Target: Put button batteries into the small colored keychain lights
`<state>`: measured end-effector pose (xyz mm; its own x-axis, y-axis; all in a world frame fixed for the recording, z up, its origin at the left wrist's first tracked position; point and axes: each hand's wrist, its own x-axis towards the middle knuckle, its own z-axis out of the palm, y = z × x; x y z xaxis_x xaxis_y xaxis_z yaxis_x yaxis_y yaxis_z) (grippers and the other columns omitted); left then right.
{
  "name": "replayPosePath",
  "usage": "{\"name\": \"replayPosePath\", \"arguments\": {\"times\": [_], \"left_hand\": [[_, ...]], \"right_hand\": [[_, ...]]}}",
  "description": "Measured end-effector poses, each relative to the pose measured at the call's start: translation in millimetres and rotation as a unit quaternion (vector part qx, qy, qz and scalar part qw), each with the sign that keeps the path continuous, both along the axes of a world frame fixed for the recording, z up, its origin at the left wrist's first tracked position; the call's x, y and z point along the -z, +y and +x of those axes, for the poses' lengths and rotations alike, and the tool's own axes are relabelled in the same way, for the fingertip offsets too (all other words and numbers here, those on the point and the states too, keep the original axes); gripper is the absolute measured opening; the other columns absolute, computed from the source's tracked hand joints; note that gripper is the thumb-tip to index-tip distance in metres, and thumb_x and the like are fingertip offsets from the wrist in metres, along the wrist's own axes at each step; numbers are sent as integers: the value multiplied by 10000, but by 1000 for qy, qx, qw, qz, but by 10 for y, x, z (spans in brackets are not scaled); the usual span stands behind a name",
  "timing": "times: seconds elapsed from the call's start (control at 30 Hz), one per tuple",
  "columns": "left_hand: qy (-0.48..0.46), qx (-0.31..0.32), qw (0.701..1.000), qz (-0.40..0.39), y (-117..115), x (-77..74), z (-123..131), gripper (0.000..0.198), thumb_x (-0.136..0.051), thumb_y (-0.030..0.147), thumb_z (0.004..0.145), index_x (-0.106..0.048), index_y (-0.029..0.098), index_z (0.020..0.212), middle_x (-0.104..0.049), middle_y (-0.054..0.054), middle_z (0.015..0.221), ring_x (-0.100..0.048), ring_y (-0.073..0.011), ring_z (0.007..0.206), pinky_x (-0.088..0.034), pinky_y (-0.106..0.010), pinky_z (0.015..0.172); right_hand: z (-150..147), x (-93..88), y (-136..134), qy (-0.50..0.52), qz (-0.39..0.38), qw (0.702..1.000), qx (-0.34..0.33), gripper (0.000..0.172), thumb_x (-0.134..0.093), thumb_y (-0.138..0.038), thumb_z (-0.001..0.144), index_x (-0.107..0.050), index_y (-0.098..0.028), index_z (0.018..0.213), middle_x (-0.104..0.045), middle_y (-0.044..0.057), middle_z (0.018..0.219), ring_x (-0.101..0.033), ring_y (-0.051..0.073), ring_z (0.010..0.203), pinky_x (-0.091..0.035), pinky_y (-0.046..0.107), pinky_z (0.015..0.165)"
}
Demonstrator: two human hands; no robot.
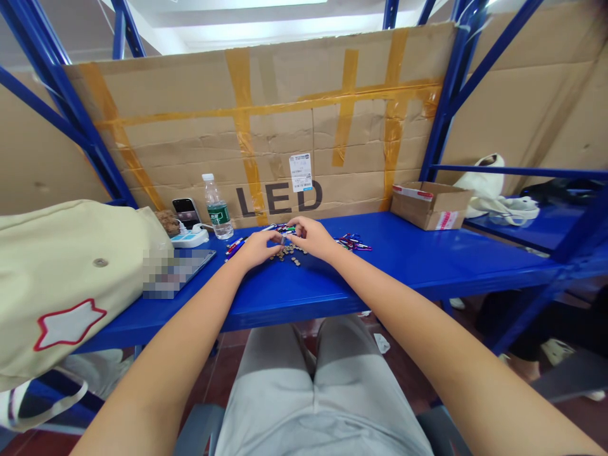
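My left hand (259, 248) and my right hand (312, 237) meet over the blue table, fingertips bent in a pinch. Between them shows a small silvery piece (284, 240), too small to name, and both hands appear closed on it. Just below my fingers lie several small round, coin-like discs (287, 252), a few of them nearer to me. Slim, shiny coloured metal pieces (352, 242) in red, purple and blue are heaped right of my right hand. More slim pieces (235, 246) lie beside my left hand, and others are partly hidden behind my hands.
Left on the blue table (399, 266) are a cream bag (95, 253), a water bottle (218, 212), a power strip (190, 238) and a phone (186, 212). A cardboard box (427, 209) sits at right. A tall cardboard sheet (190, 145) closes off the back.
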<state>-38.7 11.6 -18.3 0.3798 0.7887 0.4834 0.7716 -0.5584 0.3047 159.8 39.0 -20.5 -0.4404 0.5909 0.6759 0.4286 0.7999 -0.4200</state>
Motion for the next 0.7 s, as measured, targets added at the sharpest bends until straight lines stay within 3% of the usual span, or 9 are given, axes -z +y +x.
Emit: {"name": "replayPosePath", "arguments": {"times": [0.13, 0.27, 0.33, 0.43, 0.5, 0.7], "left_hand": [[-21, -42, 999, 22, 6, -19, -26, 178, -599, 305, 765, -656, 176, 872, -711, -35, 908, -637, -201, 866, -485, -300, 818], [-56, -100, 992, 42, 20, -52, -77, 191, -616, 294, 765, -654, 172, 907, -712, -49, 941, -641, -215, 902, -485, -300, 819], [-72, -129, 988, 51, 23, -65, -104, 202, -628, 293, 763, -655, 171, 921, -713, -56, 948, -643, -223, 919, -484, -305, 828], [-86, -138, 985, 56, 18, -69, -128, 213, -631, 296, 768, -654, 174, 940, -714, -54, 950, -645, -224, 926, -482, -313, 843], [-81, -124, 988, 47, 9, -65, -129, 200, -629, 295, 771, -654, 176, 929, -715, -49, 938, -648, -219, 910, -485, -313, 836], [-44, -86, 995, 21, -17, -61, -103, 166, -606, 302, 781, -647, 190, 897, -710, -40, 950, -645, -214, 907, -490, -315, 815]], "right_hand": [[-27, 14, -8, -27, 33, 999, 29, 199, -511, -188, 816, -627, -141, 970, -612, 32, 812, -542, 142, 746, -390, 245, 692], [-112, -25, -73, -182, 71, 980, 30, 179, -518, -240, 839, -677, -197, 913, -647, 73, 967, -564, 199, 938, -396, 292, 810], [-69, -64, -57, -226, 58, 970, 65, 203, -510, -231, 841, -686, -220, 941, -659, 74, 1018, -568, 217, 981, -401, 303, 817], [173, -110, 47, -209, -7, 966, 152, 200, -515, -233, 830, -693, -203, 916, -684, 75, 1008, -594, 217, 957, -420, 287, 792], [386, -122, 118, -206, -88, 960, 168, 179, -553, -281, 807, -700, -187, 848, -706, 65, 923, -622, 201, 859, -437, 267, 735], [674, -149, 96, -254, -197, 943, 81, 212, -646, -381, 728, -717, -186, 770, -715, 36, 801, -626, 168, 724, -439, 244, 624]]}}
